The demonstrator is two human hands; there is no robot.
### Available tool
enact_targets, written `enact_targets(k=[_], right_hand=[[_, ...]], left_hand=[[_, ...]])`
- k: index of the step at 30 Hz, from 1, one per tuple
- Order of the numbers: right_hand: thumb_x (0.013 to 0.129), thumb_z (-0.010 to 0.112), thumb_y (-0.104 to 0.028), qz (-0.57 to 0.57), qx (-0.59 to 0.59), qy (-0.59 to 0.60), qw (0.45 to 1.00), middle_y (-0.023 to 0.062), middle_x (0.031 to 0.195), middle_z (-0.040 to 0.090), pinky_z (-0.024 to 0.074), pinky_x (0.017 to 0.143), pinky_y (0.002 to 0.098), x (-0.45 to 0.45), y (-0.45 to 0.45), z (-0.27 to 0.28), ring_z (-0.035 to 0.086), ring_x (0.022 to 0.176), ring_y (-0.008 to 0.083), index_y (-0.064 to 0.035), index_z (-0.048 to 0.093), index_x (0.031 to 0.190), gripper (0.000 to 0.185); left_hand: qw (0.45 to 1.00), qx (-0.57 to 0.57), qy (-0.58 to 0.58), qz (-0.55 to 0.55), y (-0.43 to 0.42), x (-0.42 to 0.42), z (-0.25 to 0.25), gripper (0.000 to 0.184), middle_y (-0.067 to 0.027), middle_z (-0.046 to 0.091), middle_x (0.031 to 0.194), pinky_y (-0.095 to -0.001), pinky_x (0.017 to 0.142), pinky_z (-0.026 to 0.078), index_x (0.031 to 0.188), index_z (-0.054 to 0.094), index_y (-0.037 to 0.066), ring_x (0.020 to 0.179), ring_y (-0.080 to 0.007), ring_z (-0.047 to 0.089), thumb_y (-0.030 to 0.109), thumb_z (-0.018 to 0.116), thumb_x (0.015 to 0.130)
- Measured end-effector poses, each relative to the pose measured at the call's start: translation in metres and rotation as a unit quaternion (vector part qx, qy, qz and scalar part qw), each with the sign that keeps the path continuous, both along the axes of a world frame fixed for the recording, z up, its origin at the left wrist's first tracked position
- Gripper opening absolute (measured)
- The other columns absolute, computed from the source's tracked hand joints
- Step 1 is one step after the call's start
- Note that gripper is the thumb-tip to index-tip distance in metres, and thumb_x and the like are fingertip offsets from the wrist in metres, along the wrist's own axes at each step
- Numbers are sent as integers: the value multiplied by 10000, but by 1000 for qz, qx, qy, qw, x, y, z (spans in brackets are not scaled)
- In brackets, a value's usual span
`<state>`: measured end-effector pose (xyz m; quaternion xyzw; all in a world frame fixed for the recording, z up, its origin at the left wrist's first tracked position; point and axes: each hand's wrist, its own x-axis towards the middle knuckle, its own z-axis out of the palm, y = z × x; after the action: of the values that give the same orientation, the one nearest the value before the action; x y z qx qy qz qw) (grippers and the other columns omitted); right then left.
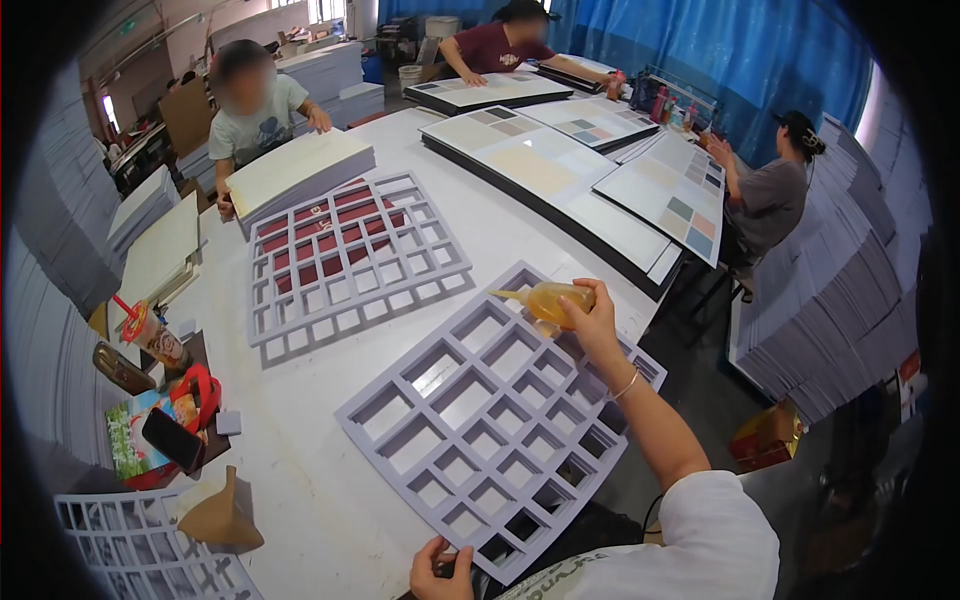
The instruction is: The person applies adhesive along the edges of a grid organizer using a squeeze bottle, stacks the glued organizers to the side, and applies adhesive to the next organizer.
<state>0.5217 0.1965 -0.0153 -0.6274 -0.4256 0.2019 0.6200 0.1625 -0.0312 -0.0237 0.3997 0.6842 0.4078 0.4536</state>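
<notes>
Right hand: the right hand (597,322) holds a clear squeeze bottle of amber liquid (550,304), fingers wrapped round its body; a thin bracelet (627,385) sits at the wrist.
Bottle: right of centre in the frame, lying nearly level over the far part of the panel – narrow nozzle pointing left. Contact between tip and panel: cannot tell.
Left hand: the left hand (441,572), bottom centre, is at the panel's near edge, fingers bent and thumb against the rim; firmness of grip cannot be told.
Panel: a pale lilac-grey lattice panel with rectangular openings (513,440), centre to lower right of the frame, tilted in view; the openings at its upper left are larger than the rest.
Second lattice: a similar pale grey lattice (254,300) lies left of centre on the white tabletop (320,430), dark red material (352,233) showing through its openings.
Lower left: a folded brown paper piece (228,515); above it, a black phone (172,438).
Upper left: a person in a pale shirt (262,125) – both hands at a stack of cream-topped sheets (300,168).
</notes>
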Motion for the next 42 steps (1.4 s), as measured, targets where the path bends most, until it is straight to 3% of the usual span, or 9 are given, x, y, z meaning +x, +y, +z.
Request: enact_targets(k=[11,13,15,19,26,28,34,37,42], right_hand=[[849,729,-127,90,12,-49,995,118,1018,600,557,695,288,-95,-24,-2,610,902,171,-27,502,1162,399],[845,730,-118,116,-24,35,992,113,1027,602,541,764,293,-119,-30,7,604,931,177,-24,506,1164,401],[845,731,-117,132,-11,1,991,110,1030,602,536,800,296,-135,-32,5,604,937,182,-25,507,1164,401],[845,732,-119,180,-26,69,981,110,1038,597,527,792,295,-167,-39,6,597,942,178,-19,506,1164,404],[849,735,-145,234,4,-44,971,105,1058,580,541,766,294,-215,-43,5,592,959,169,-20,505,1185,426],[852,734,-162,269,-51,96,957,105,1064,580,567,711,307,-231,-50,18,603,963,173,-21,503,1199,439],[858,717,-244,294,-102,369,876,104,1100,599,590,616,316,-176,-53,43,647,918,209,-64,513,1243,472],[878,689,-296,216,-61,371,901,67,1103,601,557,624,316,-120,-69,59,622,942,200,-71,531,1236,451],[885,688,-274,18,7,309,951,75,1103,594,581,642,347,-18,-114,62,631,945,210,-72,523,1217,421]], left_hand=[[992,111,51,-38,-1,-7,-35,383,-130,689,963,-255,686,507,1069,639,-51,749,-124,624,9,803,728],[995,95,37,-8,1,-5,-32,376,-108,707,899,-340,688,501,986,687,3,704,-189,659,137,845,673],[987,126,91,-50,1,-9,-25,384,-116,711,937,-274,641,509,1038,664,-26,721,-137,646,79,830,708],[983,141,104,-50,1,-11,-24,383,-118,719,920,-279,645,506,1023,677,-17,715,-147,656,111,838,700],[964,202,156,-70,1,-15,-19,378,-103,699,906,-314,640,505,1039,675,-11,678,-177,648,151,820,729],[956,218,177,-89,-3,-18,-17,383,-101,676,929,-308,648,499,1067,664,-7,699,-164,635,186,803,767],[986,-58,-9,-155,-26,-27,9,628,-140,643,984,-267,724,532,1351,439,-10,876,-153,654,119,762,828],[965,-28,-238,-104,-28,-10,-17,732,-170,607,1036,-280,737,557,1435,293,5,897,-195,663,15,718,838],[948,57,-312,-32,-7,3,-8,665,-156,582,1060,-263,763,540,1416,300,-18,863,-185,658,-64,654,856]])
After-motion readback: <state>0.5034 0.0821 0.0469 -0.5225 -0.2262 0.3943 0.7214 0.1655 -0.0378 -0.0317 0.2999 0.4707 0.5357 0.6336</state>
